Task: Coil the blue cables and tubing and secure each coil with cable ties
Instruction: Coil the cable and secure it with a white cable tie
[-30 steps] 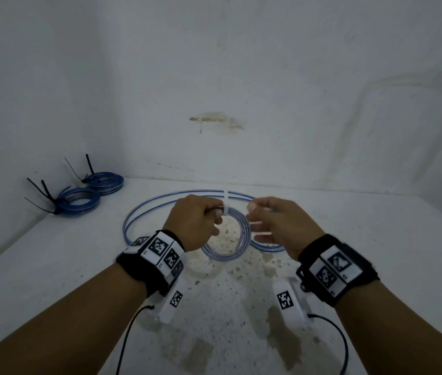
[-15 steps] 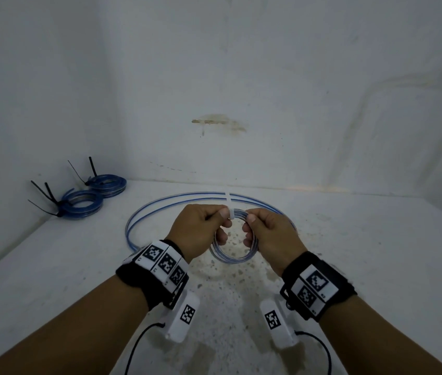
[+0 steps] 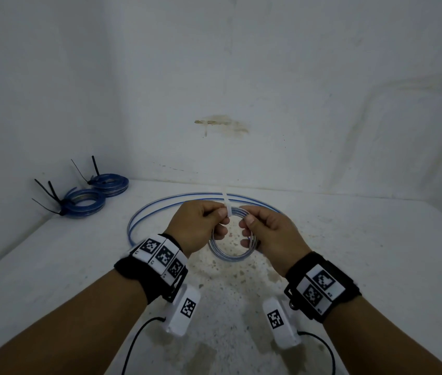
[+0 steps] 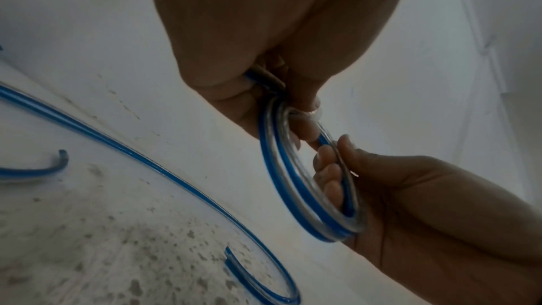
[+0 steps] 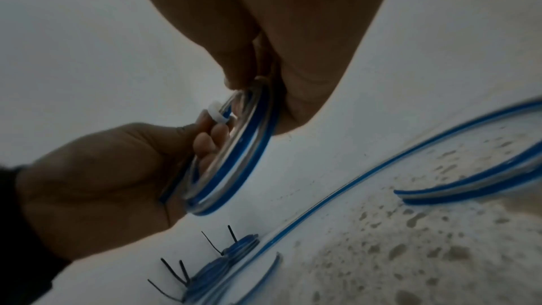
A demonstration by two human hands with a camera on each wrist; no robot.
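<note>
Small coil (image 3: 229,249) of clear tubing with a blue stripe is held off the table (image 3: 376,253) between both hands, in front of the person at mid-frame. Coil plane stands roughly upright, edge-on to each wrist camera; its ring axis runs roughly left-right between the two palms.

Left hand (image 3: 195,227): fingers curled, thumb and forefinger pinching the white cable tie (image 3: 227,205) at the top of the coil, lower fingers hooked through the ring. Tie tail points up and slightly away from the person, long axis near vertical in the head view. Tie head shows as a white block against the coil in the right wrist view (image 5: 216,114).

Right hand (image 3: 271,234): fingers curled round the right side of the coil, thumb pressed on the top of the ring just beside the tie. In the left wrist view its fingertips (image 4: 328,171) wrap the inside of the ring.

Loose tubing (image 3: 160,205) lies flat on the table behind the hands in a wide double arc, opening toward the person; cut ends are visible in both wrist views.

Two finished blue coils (image 3: 90,200) sit flat in the far-left corner, touching or nearly so, each with black cable ties (image 3: 49,194) whose tails stick up and out to the left.
</note>
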